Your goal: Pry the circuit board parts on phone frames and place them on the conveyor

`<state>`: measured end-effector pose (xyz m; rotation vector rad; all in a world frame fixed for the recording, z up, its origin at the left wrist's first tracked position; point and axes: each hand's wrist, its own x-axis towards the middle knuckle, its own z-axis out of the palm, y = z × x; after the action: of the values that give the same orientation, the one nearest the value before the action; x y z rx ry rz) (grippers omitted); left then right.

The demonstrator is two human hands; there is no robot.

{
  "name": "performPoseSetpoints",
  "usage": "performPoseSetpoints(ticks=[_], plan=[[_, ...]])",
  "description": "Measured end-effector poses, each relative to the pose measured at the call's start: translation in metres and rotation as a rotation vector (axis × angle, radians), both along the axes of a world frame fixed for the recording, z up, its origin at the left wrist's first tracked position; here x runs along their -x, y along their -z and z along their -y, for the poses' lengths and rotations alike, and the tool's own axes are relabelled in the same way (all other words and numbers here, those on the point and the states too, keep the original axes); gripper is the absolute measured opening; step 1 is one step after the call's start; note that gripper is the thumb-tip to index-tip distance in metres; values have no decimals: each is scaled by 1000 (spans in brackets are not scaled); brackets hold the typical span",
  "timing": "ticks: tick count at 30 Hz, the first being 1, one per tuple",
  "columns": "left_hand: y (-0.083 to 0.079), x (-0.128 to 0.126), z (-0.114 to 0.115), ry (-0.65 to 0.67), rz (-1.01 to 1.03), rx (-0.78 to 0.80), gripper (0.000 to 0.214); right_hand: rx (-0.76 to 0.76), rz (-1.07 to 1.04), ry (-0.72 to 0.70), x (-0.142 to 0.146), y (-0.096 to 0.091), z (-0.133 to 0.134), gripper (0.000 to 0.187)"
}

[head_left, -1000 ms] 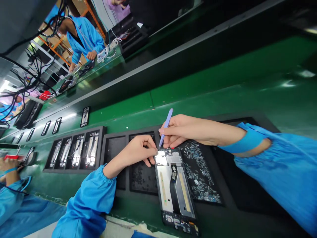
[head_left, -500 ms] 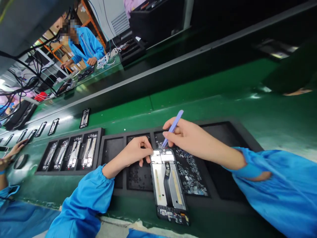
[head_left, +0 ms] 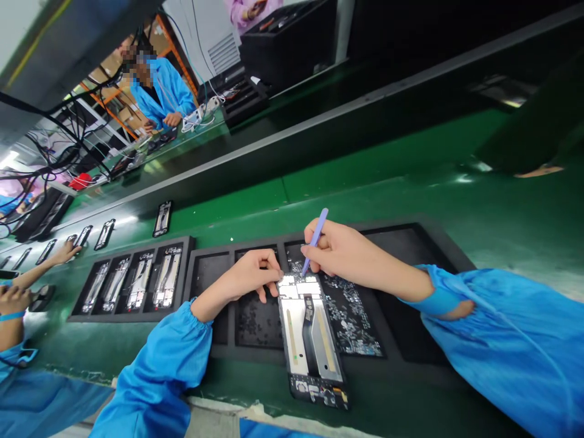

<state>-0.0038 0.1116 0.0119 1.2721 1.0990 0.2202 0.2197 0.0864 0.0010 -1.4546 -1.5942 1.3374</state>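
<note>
Left hand: the left hand [head_left: 249, 277] rests on the black foam tray [head_left: 214, 350], its fingers bent and the fingertips [head_left: 274, 275] touching the far left corner of the phone frame [head_left: 310, 337]. It holds the frame steady by pinching its edge.
Right hand: the right hand [head_left: 342, 252] grasps a light purple tweezers-like tool [head_left: 314, 240] between thumb and fingers, like a pen. The tool is tilted, with its tip down at the far end of the phone frame.
Phone frame: it is an open phone body with a silver plate, a black flex cable along the middle and a circuit board at the near end. It lies across the near rim of the tray, between the two hands, and its near end reaches past the tray onto the green belt [head_left: 410, 164].
Tray compartment at right: just right of the frame, a compartment holds many small parts [head_left: 353, 313]; they are too small to tell what they are.
Second tray: to the left, another black tray [head_left: 132, 286] holds four phone frames side by side.
Far left: more phones [head_left: 162, 218] stand on the belt, and another person's hand [head_left: 64, 252] reaches there.
Sleeves: both arms wear blue sleeves [head_left: 155, 371].
</note>
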Motion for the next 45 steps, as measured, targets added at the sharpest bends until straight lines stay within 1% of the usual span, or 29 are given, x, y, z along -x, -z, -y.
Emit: performPoseSetpoints(ticks=[3, 6, 10, 14, 18, 24, 26, 28, 30, 32, 34, 36, 38, 40, 42, 45], plan=[[0, 0, 0, 3, -14, 5, 20, 10, -23, 23, -1, 3, -2, 16], [2, -1, 1, 5, -40, -8, 22, -13, -13, 59, -3, 3, -4, 16], [5, -1, 3, 12, -73, -52, 18, -58, 41, 103, -3, 2, -4, 15], [4, -1, 3, 40, -86, -83, 16, -69, 73, 65, -3, 1, -2, 16], [0, -1, 3, 74, -85, -105, 15, -46, 58, 31, -2, 2, -3, 15], [-2, 1, 2, 143, -96, -152, 14, -9, 16, 58, -3, 2, -6, 16], [-1, 2, 2, 176, -110, -197, 14, -3, -4, 89, -3, 3, -8, 14], [-3, 3, 3, 204, -136, -274, 12, 0, -24, 108, -4, 4, -10, 14], [-7, 3, 7, 203, -173, -406, 9, -3, -34, 100, -5, 4, -11, 14], [-12, 0, 12, 178, -202, -578, 5, -5, -38, 69, -5, 3, -11, 15], [-15, -5, 17, 170, -201, -731, 11, -5, -40, 35, -4, 2, -10, 15], [-12, -10, 20, 206, -170, -822, 21, 4, -50, 12, -3, 1, -8, 15], [-4, -14, 20, 250, -134, -863, 29, 29, -72, 4, -2, 1, -7, 16], [6, -16, 18, 265, -111, -877, 33, 63, -111, 13, -2, 0, -7, 17], [13, -16, 16, 254, -101, -876, 31, 94, -165, 47, -2, -1, -8, 18], [16, -16, 14, 234, -89, -854, 23, 123, -258, 132, -4, -2, -11, 19]])
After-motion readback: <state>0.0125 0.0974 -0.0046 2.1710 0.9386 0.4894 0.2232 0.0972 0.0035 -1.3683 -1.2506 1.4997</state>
